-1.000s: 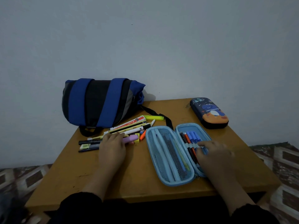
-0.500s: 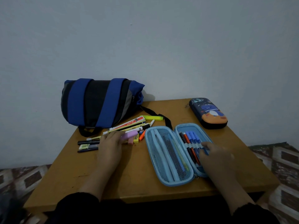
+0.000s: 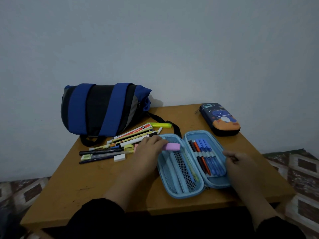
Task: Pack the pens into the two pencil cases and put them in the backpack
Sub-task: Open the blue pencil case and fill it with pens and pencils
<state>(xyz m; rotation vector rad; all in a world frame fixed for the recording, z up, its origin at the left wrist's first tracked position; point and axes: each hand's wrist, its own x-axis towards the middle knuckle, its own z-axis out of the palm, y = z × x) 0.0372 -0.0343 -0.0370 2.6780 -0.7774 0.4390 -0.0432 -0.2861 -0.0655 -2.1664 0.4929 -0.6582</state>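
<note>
Packing stands partly done: one case half filled, the other closed.

Left hand (image 3: pixel 148 149) fingers pinch a pink highlighter (image 3: pixel 170 146) over the open light-blue zip case (image 3: pixel 183 193), where blue, black and orange pens (image 3: pixel 206 155) sit under elastic; right hand (image 3: pixel 239 160), fingers loosely curled, touches its edge. Loose pens (image 3: pixel 110 150), closed dark-blue printed case (image 3: pixel 220 119) and blue-black fabric backpack (image 3: pixel 101 109) await.

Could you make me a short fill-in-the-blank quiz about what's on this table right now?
1. The left hand holds a marker with a ____ body over the open light-blue pencil case.
2. The dark pencil case with the cartoon print is zipped ____.
3. The backpack lies at the table's far ____ corner.
4. The white eraser lies ____ the open case.

Missing words: pink; shut; left; outside
</note>
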